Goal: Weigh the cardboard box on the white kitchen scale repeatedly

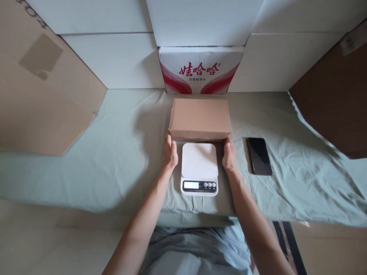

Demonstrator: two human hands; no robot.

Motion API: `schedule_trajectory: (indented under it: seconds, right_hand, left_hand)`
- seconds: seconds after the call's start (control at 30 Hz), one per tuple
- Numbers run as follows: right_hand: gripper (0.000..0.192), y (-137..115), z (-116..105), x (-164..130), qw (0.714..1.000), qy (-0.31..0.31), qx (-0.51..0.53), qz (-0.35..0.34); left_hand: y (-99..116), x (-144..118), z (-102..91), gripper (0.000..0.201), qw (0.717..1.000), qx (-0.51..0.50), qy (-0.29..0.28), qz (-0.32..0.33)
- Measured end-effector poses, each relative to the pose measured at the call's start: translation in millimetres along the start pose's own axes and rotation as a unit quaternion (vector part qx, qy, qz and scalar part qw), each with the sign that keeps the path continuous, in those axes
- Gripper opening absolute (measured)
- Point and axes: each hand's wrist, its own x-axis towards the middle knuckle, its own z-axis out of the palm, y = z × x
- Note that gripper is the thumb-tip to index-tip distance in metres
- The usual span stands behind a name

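Observation:
A closed brown cardboard box rests on the green cloth just behind a white digital kitchen scale. My left hand grips the box's near left corner, and my right hand grips its near right corner. Both hands flank the scale's platform. The scale's display and three buttons face me.
A black phone lies face up right of the scale. A red and white printed carton stands behind the box among white cartons. Large brown cardboard sheets lean at left and right. The cloth-covered table edge runs near my body.

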Motion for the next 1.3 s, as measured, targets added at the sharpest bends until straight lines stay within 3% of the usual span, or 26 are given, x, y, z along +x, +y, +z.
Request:
schedule_trajectory:
  seconds: [0.13,0.27,0.4,0.5,0.63,0.83,1.1,1.3]
  right_hand:
    - [0.063,-2,0,6,0.996,-0.051,-0.041,-0.058]
    - [0.063,-18,-2,6,0.996,-0.053,-0.018,-0.064]
    - [0.062,-46,-9,-22,0.997,-0.044,0.009,-0.057]
    - [0.064,-58,-16,-53,0.999,-0.033,0.025,-0.032]
    - [0.065,-54,-27,-88,0.998,-0.041,0.041,-0.02]
    - [0.059,-39,-40,-113,0.999,-0.043,0.021,-0.002]
    - [0.058,-37,-36,-114,0.999,-0.031,0.02,-0.005]
    - [0.06,-29,-43,-104,0.998,0.055,0.002,0.002]
  left_hand:
    - [4,3,0.9,0.082,1.0,-0.008,-0.004,-0.02]
    - [33,-3,-7.4,0.076,0.999,-0.037,-0.014,-0.013]
    - [71,-35,-20.5,0.07,0.996,-0.088,-0.014,0.004]
    - [84,-70,-29.0,0.067,0.995,-0.101,-0.019,-0.007]
    - [83,-100,-38.2,0.062,0.995,-0.1,-0.023,-0.013]
    - [82,-107,-45.6,0.063,0.994,-0.101,-0.037,-0.016]
    - [67,-117,-48.4,0.059,0.995,-0.081,-0.049,-0.026]
    - [55,-102,-58.4,0.05,1.0,0.013,0.015,-0.02]
